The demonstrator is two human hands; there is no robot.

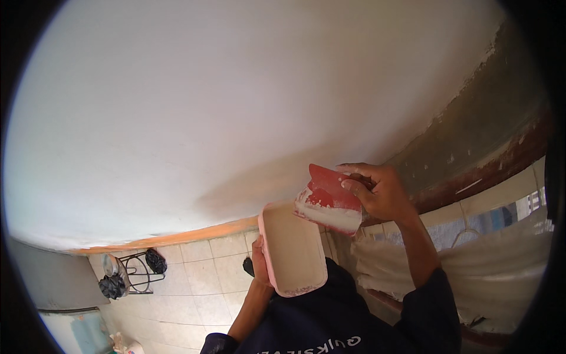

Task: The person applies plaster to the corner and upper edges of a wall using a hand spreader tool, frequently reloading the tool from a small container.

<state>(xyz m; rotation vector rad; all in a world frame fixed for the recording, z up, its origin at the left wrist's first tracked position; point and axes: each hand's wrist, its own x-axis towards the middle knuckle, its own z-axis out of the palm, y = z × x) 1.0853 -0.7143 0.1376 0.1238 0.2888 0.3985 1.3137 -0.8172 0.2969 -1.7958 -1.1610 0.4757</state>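
We judge the work to be partway along: above the tray [263, 227], the wall [206, 118] is pale and looks smooth over nearly all of its breadth, while up and to the right of the tray a grey band [471, 135] lies bare, with a ragged white edge where the pale coat stops. We cannot tell whether that band counts as left over, nor whether the pale coat is wet or dry. The scraper [331, 197] carries a load of white paste [330, 217], so at least that much is not yet spread. We see it at the tray's upper right corner, overlapping it in view; whether the two touch, we cannot tell. It is a flat red blade, tilted, its lower part thickly smeared with paste and its upper part mostly clean. Our right hand [382, 192], right of the tray, pinches it between thumb and fingers by the upper side. Our left hand [260, 265] clasps the tray's left side. The tray itself is pink and oblong with rounded corners, cream-coloured inside, with crusty residue along its near rim; how deep its contents are, we cannot tell.
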